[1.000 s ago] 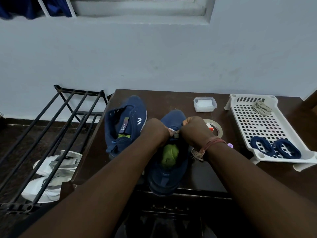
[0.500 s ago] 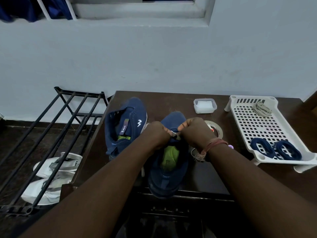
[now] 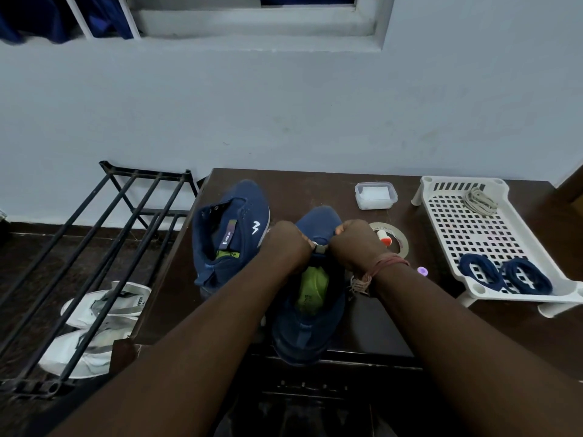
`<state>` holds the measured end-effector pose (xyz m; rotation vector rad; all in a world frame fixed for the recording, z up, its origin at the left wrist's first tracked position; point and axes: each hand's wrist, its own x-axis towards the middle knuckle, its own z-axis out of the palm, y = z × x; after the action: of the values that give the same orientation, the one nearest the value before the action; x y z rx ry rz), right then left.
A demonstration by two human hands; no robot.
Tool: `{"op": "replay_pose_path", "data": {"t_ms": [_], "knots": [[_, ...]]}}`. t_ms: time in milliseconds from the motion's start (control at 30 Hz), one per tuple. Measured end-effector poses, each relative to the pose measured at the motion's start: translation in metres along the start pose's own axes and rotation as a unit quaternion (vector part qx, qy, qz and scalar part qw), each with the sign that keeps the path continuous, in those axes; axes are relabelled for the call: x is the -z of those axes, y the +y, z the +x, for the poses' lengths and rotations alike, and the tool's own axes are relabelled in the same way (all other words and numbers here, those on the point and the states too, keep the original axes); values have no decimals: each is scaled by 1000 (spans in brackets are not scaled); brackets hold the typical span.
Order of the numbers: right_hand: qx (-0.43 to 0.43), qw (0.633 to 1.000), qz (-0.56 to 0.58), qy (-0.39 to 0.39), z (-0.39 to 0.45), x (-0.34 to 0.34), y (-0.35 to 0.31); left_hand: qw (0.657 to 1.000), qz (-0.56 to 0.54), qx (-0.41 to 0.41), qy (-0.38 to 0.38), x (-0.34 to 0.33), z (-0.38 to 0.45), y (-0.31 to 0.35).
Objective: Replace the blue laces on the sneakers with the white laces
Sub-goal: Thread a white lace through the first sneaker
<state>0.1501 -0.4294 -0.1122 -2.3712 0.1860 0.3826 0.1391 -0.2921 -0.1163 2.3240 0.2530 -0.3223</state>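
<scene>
Two blue sneakers stand on the dark wooden table (image 3: 372, 329). The near sneaker (image 3: 310, 313), with a green insole, points away from me. Both my hands are over its tongue. My left hand (image 3: 288, 244) and my right hand (image 3: 355, 244) have curled fingers and pinch a short piece of white lace (image 3: 319, 247) between them. The rest of that lace is hidden by my hands. The other sneaker (image 3: 232, 228) lies tilted to the left with no lace in it. Two coiled blue laces (image 3: 504, 274) and a bundled white lace (image 3: 479, 200) lie in the white perforated tray (image 3: 467, 234).
A small lidded plastic box (image 3: 375, 195), a roll of tape (image 3: 399, 241) with a small bottle inside it, and a purple cap (image 3: 422, 271) lie between sneaker and tray. A black metal rack (image 3: 104, 234) stands left of the table, with white shoes (image 3: 101, 323) beneath it.
My hands have stayed on the near sneaker's tongue, with the fingers shifting slightly on the white lace. The sneakers and tray have kept their places.
</scene>
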Motion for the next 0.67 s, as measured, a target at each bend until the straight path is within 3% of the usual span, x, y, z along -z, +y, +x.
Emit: {"op": "replay_pose_path", "data": {"t_ms": [133,400,667], "knots": [[-3,999,53,-14,4,-4,5,999,-36,13,-27,3,0,-2],[-8,996,85,-17,6,-2,8,998,-54,28,2,0,-1,-5],[89,990,-59,91,-2,-15,2,999,18,-7,-33,3,0,0]]}}
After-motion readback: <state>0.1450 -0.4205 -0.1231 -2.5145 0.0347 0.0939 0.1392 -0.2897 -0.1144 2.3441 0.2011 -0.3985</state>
